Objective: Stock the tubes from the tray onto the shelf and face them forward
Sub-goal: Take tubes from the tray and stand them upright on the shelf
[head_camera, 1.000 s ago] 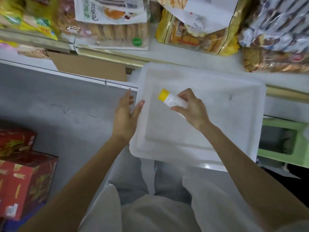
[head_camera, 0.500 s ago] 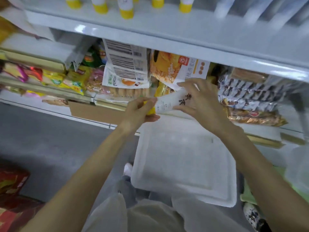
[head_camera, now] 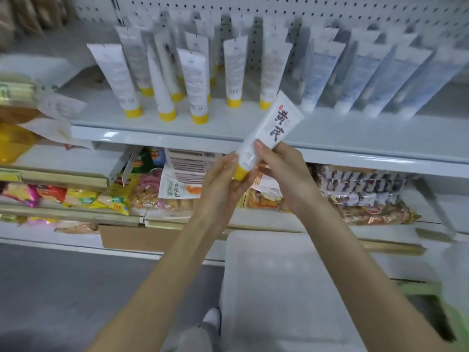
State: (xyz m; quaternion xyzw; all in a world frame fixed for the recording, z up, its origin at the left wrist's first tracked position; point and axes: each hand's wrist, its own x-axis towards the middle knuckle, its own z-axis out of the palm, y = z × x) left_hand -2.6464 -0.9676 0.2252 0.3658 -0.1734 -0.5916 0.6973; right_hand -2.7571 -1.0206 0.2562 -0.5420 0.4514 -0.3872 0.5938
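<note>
Tube (head_camera: pixel 269 134): white body, yellow screw cap (head_camera: pixel 239 173) at the lower-left end, flat crimped end up and to the right. Tilted roughly 45°, printed face toward the camera: two large dark brush-style characters running along the body, small red mark above them, fine print near the cap too small to read. It is held in the air just in front of the shelf (head_camera: pixel 177 138) edge, crimp end overlapping the shelf top, not resting on it.

Left hand (head_camera: pixel 223 184): fingers curled closed around the cap end, thumb on the body just above the cap. Right hand (head_camera: pixel 281 174): pinching the lower half of the body, fingertip pressed on the front face, remaining fingers wrapped behind. Both hands grip the same tube.

On the shelf, behind and left of the held tube: yellow-capped tubes (head_camera: pixel 193 82) standing cap-down, mostly back labels with barcodes facing out, a few leaning. Right of the held tube on the same shelf: pale blue-white tubes (head_camera: pixel 396 80), also cap-down, blurred. Pegboard back panel (head_camera: pixel 330 11) behind them all.

Below the shelf: snack packets (head_camera: pixel 116 196) on the lower tiers, wrapped biscuit packs (head_camera: pixel 360 189) to the right.

White tray (head_camera: pixel 279 288) sits below the hands, well under the shelf; no tubes visible in the part shown.
</note>
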